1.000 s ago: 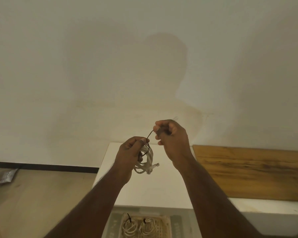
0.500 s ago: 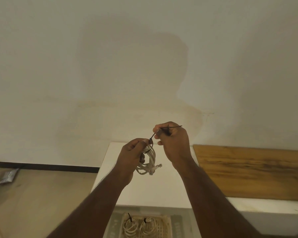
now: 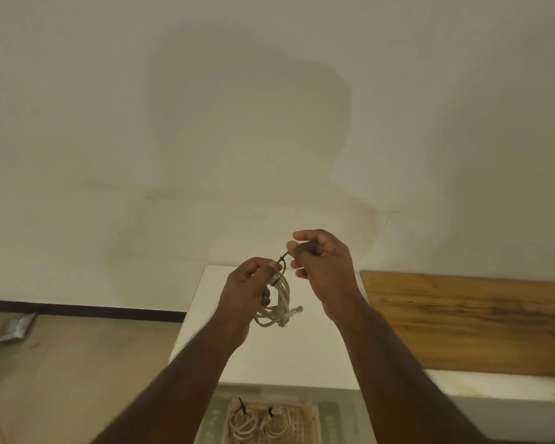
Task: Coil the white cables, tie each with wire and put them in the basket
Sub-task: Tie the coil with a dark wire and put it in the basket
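In the head view, the left hand (image 3: 247,293) grips a coiled white cable (image 3: 277,302) held above the white surface (image 3: 269,354). At the coil's 12 o'clock, the right hand (image 3: 324,267) pinches the dark wire (image 3: 282,259) in curled fingers (image 3: 297,251). At 6 o'clock, the woven basket (image 3: 311,424) holds two tied coils (image 3: 260,424).

The left hand (image 3: 247,290) grips a coiled white cable (image 3: 277,302) above the surface (image 3: 269,357); the right hand (image 3: 321,264) pinches its black wire (image 3: 282,258).
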